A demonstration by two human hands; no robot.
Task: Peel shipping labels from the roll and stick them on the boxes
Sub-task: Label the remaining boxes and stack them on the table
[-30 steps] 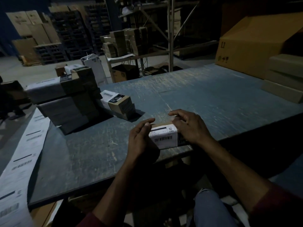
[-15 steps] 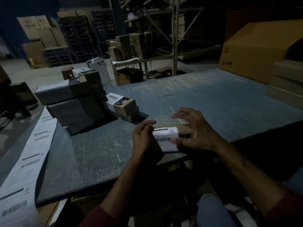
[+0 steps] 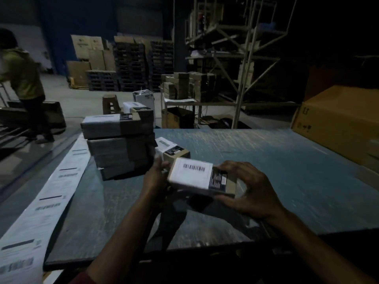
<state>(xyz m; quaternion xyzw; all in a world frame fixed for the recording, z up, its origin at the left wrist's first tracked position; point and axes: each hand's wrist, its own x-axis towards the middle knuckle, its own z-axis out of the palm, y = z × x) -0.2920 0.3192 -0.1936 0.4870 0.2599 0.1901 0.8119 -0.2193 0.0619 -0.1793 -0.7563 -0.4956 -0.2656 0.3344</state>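
Both hands carry one small box (image 3: 202,178) just above the table (image 3: 276,173), at about six o'clock from the middle of the head view. Right hand (image 3: 253,193) grasps the box's right end, thumb under the near edge and fingers curled over the far edge. Left hand (image 3: 156,177) is against the left end; its fingers are behind the box, so it seems to be gripping, though I cannot see the hold plainly.

A white label (image 3: 192,174) with a barcode already lies flat on the box's top face, beside a dark printed panel. To my judgement the sticking step for this box is finished, and it is being lifted away. The next move calls for setting it down with the finished boxes: a labelled box (image 3: 174,150) sits at about eleven o'clock from the hands, and a taller stack of boxes (image 3: 120,143) at ten o'clock. After that, a fresh label must be peeled from the label strip (image 3: 47,203), which runs along the left table edge from eight toward ten o'clock.

Light is poor and the picture is smeared. The print on the labels cannot be read, the roll itself is out of view, and the strip is cut off at the lower left corner.
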